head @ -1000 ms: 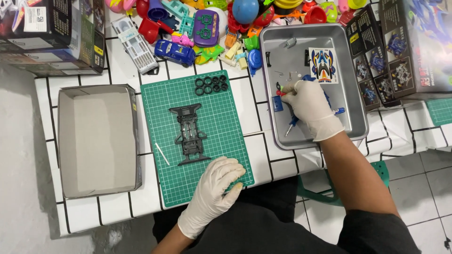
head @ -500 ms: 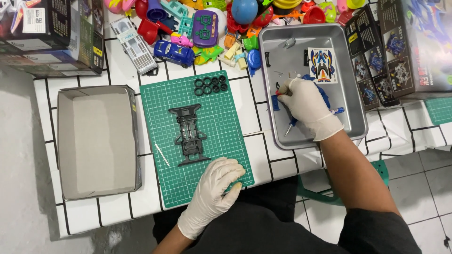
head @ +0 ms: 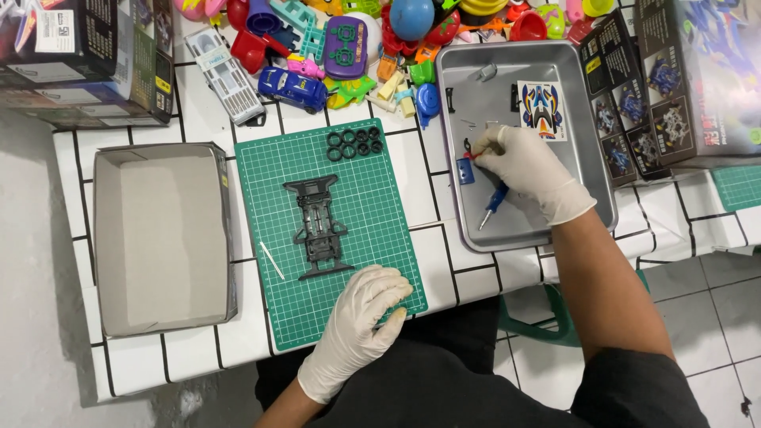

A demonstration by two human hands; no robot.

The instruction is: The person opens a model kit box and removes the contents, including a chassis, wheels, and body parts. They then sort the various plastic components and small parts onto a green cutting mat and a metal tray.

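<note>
At nine o'clock on the desk [head: 198, 349] the empty cardboard box [head: 162, 238] is sitting open, and just right of it the green cutting mat [head: 372, 214] is carrying the black chassis [head: 319, 226] at its middle, with four black tyres [head: 354, 143] bunched at the mat's twelve o'clock and a thin white stick [head: 272, 261] lying at its eight. The left hand [head: 361, 325] is resting at the mat's six o'clock, grip spread flat and holding nothing, fingertips just short of the chassis — a nudge from here could be sliding the mat and rolling those loose tyres off toward the toy pile [head: 349, 40].

Moving right, the metal tray [head: 587, 103] is sitting at two o'clock, and the right hand [head: 523, 170] is working inside it, grip pressed together and pinching a small red part [head: 469, 154] at the tray's nine o'clock. A small blue piece [head: 465, 170] is lying right below the fingers, and a blue-handled screwdriver [head: 493, 202] is poking out from under the palm. The pinch looks slight — the red bit could be slipping and skittering among the tiny parts on the smooth tray floor, hard to find again. The wrist could also be dragging the screwdriver or knocking the sticker sheet [head: 542, 109] at the tray's one o'clock.
</note>
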